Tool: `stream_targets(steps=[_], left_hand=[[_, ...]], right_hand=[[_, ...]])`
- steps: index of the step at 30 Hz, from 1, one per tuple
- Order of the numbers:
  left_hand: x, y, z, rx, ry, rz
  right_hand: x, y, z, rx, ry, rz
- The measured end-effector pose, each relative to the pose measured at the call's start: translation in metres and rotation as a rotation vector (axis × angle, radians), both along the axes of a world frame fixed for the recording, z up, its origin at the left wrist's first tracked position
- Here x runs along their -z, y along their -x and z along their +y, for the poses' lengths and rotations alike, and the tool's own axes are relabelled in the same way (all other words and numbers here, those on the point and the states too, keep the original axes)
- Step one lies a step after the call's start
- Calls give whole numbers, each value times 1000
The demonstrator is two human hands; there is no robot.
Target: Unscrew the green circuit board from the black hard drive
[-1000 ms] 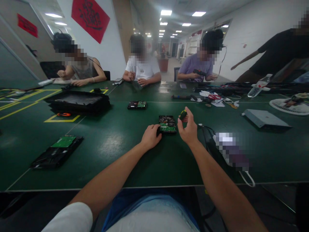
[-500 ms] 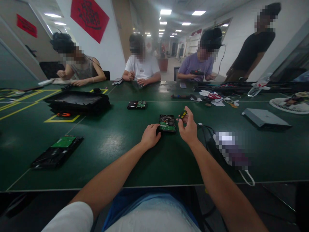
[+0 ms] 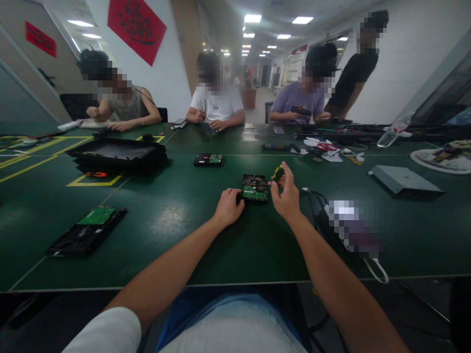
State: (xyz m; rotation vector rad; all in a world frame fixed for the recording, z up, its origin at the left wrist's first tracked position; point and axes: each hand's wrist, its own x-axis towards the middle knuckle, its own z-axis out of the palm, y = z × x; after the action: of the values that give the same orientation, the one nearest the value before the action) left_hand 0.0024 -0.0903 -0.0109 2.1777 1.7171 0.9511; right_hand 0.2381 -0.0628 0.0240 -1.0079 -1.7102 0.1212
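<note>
Drive, hard-disk type, one: dark casing (image 3: 253,180) with green circuit board (image 3: 253,193) facing up; lies flat on the green surface (image 3: 198,245), between the two hands. Probably heavy for its bulk, stiff and dense, with smooth metal sides that could slide a little on so sleek a top. Board and its small parts look the fragile portion; best hold is by the long side edges of the casing, fingers clear of the green.

Left hand (image 3: 228,207), one: fingertips against the drive's left edge; whether the grip pinches the casing or merely steadies it cannot be made out.

Right hand (image 3: 287,196), one: raised just beside the drive's right side; grip pinching a yellow-and-dark tool handle (image 3: 278,172), seemingly a screwdriver, between thumb and fingers. Tip too small to place. Handle likely light, hard and easy to turn.

Second drive (image 3: 209,160), one: beyond the first, also showing green board.

Larger black unit with green board (image 3: 88,230), one: well apart, at left.

Writing: red diamond-shaped sheet (image 3: 137,29) bears dark brush characters, unread; red strip (image 3: 41,39) on the door, likewise. Drive labels and brand: too small to read.
</note>
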Motion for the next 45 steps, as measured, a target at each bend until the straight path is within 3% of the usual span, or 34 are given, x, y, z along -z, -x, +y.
stream_targets(steps=[19,25,33,45], left_hand=[[3,1,3,-8,-7,-9],[4,1,3,-11,-30,-20],[-4,1,2,-89,-29,-103],[-13,-7,-12,8,52,-38]], right_hand=[[-1,1,0,60,-31,-28],[-4,0,-1,14,-53,-37],[-5,3,-3,55,-65,-43],[-4,1,-1,24,-51,-75]])
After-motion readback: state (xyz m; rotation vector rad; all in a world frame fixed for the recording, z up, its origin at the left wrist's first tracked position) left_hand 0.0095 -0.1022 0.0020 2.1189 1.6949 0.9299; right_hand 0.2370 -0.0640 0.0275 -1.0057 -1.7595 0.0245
